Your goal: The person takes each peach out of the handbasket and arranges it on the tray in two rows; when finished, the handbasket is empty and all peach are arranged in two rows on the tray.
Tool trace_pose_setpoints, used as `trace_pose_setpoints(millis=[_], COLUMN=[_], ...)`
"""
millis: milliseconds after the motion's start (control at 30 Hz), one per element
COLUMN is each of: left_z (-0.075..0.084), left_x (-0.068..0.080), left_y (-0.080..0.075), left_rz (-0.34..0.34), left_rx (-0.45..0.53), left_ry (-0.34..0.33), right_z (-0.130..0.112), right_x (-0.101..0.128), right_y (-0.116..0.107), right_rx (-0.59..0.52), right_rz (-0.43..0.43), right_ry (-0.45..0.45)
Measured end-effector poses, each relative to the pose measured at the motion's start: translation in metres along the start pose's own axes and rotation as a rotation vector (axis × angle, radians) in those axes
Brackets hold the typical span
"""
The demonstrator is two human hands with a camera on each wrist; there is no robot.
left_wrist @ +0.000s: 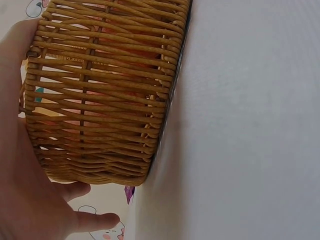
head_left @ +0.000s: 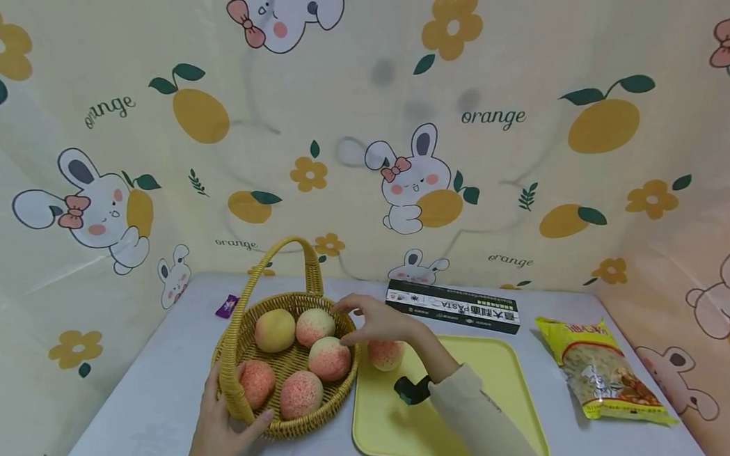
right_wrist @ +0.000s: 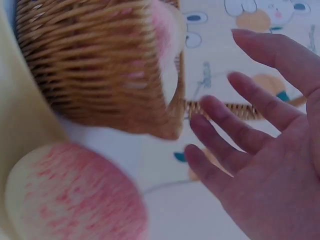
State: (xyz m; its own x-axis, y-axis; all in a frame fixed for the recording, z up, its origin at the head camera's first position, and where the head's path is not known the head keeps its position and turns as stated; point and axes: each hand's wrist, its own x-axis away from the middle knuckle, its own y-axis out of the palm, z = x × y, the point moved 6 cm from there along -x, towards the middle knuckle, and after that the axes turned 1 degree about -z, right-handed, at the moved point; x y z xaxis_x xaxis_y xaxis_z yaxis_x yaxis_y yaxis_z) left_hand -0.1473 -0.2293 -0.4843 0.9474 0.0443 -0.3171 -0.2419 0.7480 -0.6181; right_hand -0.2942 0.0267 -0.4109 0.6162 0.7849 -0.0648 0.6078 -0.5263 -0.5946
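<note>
A wicker basket [head_left: 302, 424] with a tall handle holds several peaches [head_left: 301, 394], pink-speckled or mostly yellow. My left hand [head_left: 223, 435] rests against its near left side, thumb and fingers spread along the wall; in the left wrist view two fairly straight fingers extend past the woven wall [left_wrist: 100, 100]. Over the basket's right rim hovers my right hand [head_left: 380, 321], fingers loosely bent, close to the peaches. The right wrist view shows that hand [right_wrist: 270, 135] spread and empty, apart from the basket. One peach [head_left: 385, 354] lies on the yellow tray [head_left: 378, 440], partly covered by the right wrist.
Behind the tray lies a black and white pasta box [head_left: 451, 306]. A yellow food packet [head_left: 602, 370] is on the right of the table. A small purple packet [head_left: 227, 306] sits behind the basket at left. A printed cloth [head_left: 350, 187] forms the backdrop.
</note>
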Motion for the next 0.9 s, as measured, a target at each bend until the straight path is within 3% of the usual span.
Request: trace_pose_setpoints(millis=[233,567,900], left_z=[-0.003,-0.002,-0.004], left_x=[-0.001,-0.003,-0.001], left_y=[0.003,0.002,0.002], left_rz=[-0.016,-0.004,-0.018], left_rx=[-0.008,-0.001,0.019], left_ry=[-0.028,0.000,-0.028], right_z=[-0.018,-0.031,-0.032], right_x=[-0.016,-0.051,-0.079], right_y=[0.012,0.015,0.023], right_rx=[0.086,0.339,0.453], right_rz=[-0.148,-0.152,-0.274], right_ry=[0.044,0.052,0.158])
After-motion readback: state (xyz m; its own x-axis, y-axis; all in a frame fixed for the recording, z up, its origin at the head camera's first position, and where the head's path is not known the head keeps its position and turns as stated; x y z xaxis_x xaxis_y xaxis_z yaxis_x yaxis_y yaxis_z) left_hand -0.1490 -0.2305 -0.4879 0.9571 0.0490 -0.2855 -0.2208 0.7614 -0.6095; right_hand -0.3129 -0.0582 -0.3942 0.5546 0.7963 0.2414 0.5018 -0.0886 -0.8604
